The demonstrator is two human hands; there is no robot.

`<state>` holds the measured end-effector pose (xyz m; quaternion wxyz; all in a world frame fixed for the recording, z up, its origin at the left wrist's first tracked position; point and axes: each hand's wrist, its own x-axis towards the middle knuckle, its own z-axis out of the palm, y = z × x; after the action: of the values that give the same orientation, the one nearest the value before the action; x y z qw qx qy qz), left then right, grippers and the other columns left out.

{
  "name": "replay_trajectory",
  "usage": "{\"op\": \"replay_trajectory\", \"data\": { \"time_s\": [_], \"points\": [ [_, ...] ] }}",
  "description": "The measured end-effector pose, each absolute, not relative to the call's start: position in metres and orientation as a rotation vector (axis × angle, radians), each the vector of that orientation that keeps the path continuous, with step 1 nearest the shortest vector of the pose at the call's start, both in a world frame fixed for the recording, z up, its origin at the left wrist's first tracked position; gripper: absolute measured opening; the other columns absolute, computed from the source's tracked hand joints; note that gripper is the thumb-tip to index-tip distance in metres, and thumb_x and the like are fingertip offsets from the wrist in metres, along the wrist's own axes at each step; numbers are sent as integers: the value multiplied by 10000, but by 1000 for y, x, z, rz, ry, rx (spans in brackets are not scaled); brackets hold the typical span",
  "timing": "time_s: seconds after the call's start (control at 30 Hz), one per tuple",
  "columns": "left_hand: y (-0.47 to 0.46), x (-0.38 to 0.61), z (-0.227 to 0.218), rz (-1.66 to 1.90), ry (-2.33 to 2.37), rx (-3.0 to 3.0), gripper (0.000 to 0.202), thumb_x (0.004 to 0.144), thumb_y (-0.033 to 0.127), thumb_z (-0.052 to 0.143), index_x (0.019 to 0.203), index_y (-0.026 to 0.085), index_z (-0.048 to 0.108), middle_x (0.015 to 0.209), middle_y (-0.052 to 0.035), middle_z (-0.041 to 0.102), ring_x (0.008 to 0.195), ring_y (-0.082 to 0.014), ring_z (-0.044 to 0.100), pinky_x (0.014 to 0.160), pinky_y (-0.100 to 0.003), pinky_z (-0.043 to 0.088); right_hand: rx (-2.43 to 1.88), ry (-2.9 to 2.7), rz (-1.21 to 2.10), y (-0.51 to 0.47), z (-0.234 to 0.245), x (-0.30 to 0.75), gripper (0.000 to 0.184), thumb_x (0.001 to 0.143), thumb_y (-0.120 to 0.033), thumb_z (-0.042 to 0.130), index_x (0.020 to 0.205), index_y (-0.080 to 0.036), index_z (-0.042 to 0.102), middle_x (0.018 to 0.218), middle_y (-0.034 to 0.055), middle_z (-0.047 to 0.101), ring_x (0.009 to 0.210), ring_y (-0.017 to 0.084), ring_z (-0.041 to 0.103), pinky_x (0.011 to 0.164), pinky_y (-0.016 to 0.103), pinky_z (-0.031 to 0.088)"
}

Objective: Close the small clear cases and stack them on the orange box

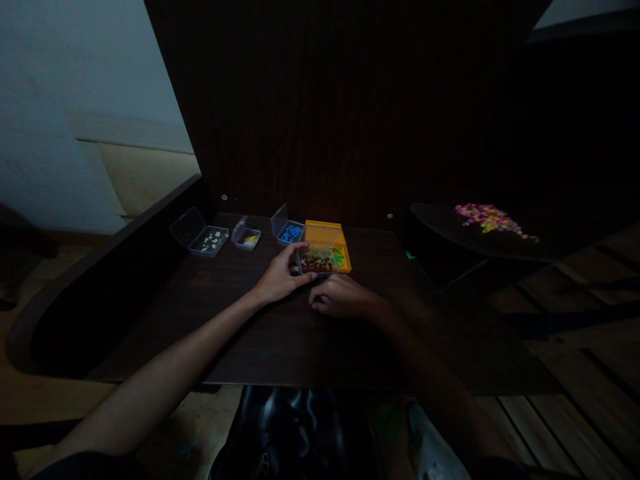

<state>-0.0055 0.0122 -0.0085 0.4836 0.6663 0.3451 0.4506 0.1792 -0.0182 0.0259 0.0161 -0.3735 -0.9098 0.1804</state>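
Gripped by left hand [281, 275]: clear plastic box [327, 272], dark pieces [316, 263] inside, fronting open orange case [327, 233]. Right hand [340, 297] curled just beside, grip untellable. Step, seemingly: steadying box; next move calls for level hold.

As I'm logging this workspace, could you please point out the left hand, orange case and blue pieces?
Left hand [280, 276], head view: back of the hand.
Orange case [325, 234], head view: its upper half.
Blue pieces [291, 233], head view: cluster's middle.
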Motion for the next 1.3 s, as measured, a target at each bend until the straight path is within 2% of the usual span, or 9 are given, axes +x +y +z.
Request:
{"op": "replay_trajectory", "data": {
  "time_s": [0.37, 0.6, 0.83, 1.1, 1.3],
  "points": [
    [12, -5, -7, 1093, 841, 1606, 618, 692, 218, 774, 1243, 175, 498, 1281, -127, 572, 1086, -228, 620, 954, -432, 520, -1157, -2839, 604, -14, 26, 183, 169, 852, -193, 592, 950, -222, 727, 756, -8, 670, 670, 116, 570, 650, 231, 347],
    [12, -5, -8, 1097, 820, 1596, 627, 689, 243, 784, 1240, 170, 495, 1285, -136, 569, 1133, -246, 605, 964, -437, 513, -1187, -2833, 650, -11, 26, 187, 104, 830, -212, 651, 920, -201, 700, 678, -40, 616, 634, 104, 542, 683, 236, 345],
    [12, -6, -8, 1087, 839, 1612, 622, 691, 250, 788, 1241, 186, 503, 1281, -122, 578, 1129, -243, 604, 958, -426, 512, -1208, -2846, 664, -11, 28, 188, 165, 831, -219, 638, 983, -198, 699, 665, -41, 601, 622, 110, 538, 668, 239, 350],
    [13, -6, -10, 1099, 828, 1617, 614, 693, 242, 790, 1239, 193, 512, 1274, -117, 583, 1141, -250, 601, 956, -441, 519, -1206, -2809, 693, -12, 28, 185, 113, 806, -160, 594, 857, -186, 691, 671, -38, 617, 610, 99, 525, 661, 229, 344],
    [11, -5, -9, 1096, 836, 1623, 610, 691, 233, 785, 1234, 180, 513, 1284, -124, 574, 1078, -229, 630, 941, -433, 531, -1230, -2790, 685, -13, 28, 184, 98, 801, -172, 597, 844, -185, 684, 627, -52, 594, 568, 91, 498, 647, 228, 338]
  ]
}}
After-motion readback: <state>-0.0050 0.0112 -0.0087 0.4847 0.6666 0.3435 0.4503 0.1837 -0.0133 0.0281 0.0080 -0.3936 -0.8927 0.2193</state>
